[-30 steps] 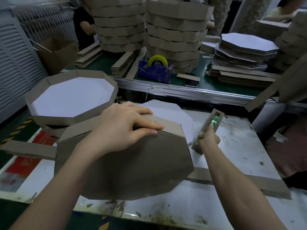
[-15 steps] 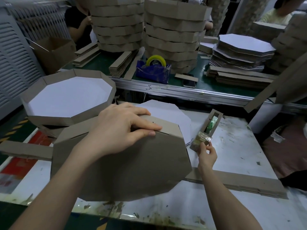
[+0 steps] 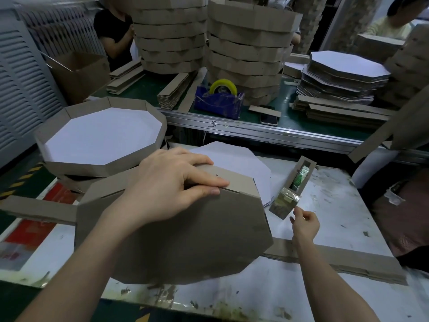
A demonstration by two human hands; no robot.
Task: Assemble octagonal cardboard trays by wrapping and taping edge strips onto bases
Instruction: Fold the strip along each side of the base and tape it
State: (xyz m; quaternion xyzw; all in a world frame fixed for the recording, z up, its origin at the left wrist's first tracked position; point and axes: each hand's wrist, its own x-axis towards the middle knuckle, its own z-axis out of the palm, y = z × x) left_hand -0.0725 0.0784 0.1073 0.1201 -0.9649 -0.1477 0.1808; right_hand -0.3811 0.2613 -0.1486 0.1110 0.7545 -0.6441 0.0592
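Gripping the upper edge of the half-made tray [image 3: 185, 235], the left hand [image 3: 171, 189] lays its fingers [image 3: 209, 180] along the edge strip [image 3: 234, 180] and sets its thumb against the brown underside, clamping strip to base. The tray stands tilted on the table [image 3: 325, 205], its underside facing the person, directly beneath that hand's palm and wrist. The strip's loose ends run out flat past the tray on both sides, one well to the outside of the left forearm, the other passing under the right wrist.

The right hand [image 3: 304, 223] sits to the right of the tray, fingers curled, with thumb and forefinger drawn together just at the lower end of the cardboard tape dispenser [image 3: 292, 189]; whether clear tape lies between them cannot be told.

Just beyond the left fingertips lie white base sheets [image 3: 236, 159]. Further beyond and to the left of that hand rests a finished tray [image 3: 102, 135], white inside up.
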